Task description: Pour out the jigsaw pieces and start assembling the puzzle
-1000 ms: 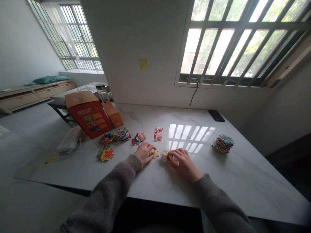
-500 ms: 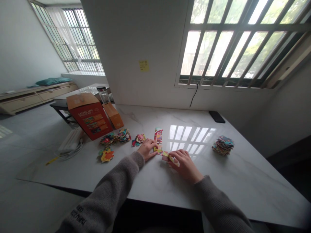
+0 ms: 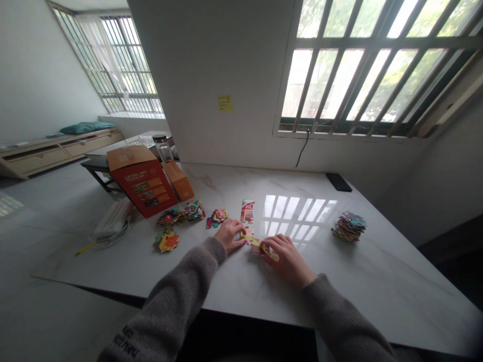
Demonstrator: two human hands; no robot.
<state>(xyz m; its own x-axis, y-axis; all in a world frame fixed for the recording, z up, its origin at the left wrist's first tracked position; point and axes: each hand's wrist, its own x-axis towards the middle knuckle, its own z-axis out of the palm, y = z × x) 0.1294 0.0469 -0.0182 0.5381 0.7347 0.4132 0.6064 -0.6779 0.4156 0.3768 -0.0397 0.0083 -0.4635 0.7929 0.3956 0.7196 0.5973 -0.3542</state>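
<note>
Noting two bare hands at work near the middle of a marble table [image 3: 381, 286]. The left hand [image 3: 230, 236] lies low and relaxed, fingers together and extended rightward, closed on nothing; its fingertips [image 3: 238, 237] reach a small jigsaw piece [image 3: 247, 235]. The right hand [image 3: 289, 259] is curled, its fingers closed over a yellow piece [image 3: 269, 251] at its left side. Whether that piece is pressed to the table or slightly raised cannot be told.

The two pieces lie between the hands, close together. Just far of them stands a joined strip [image 3: 247, 211] of red-and-white pieces, the only assembled section on view. Whether the small piece is locked to it cannot be confirmed.

Unjoined pieces remain in quantity: four loose heaps [image 3: 169, 216] [image 3: 194, 211] [image 3: 217, 217] [image 3: 166, 240] left of the hands, and one tall stack [image 3: 349, 227] well to the right. Their count cannot be established.

An open red box [image 3: 142, 188] stands at the far left of the table, beside a glass jar [image 3: 163, 147] beyond the table edge. A white cable bundle [image 3: 113, 221] lies near the left edge. A black phone [image 3: 338, 182] lies at the far right.
</note>
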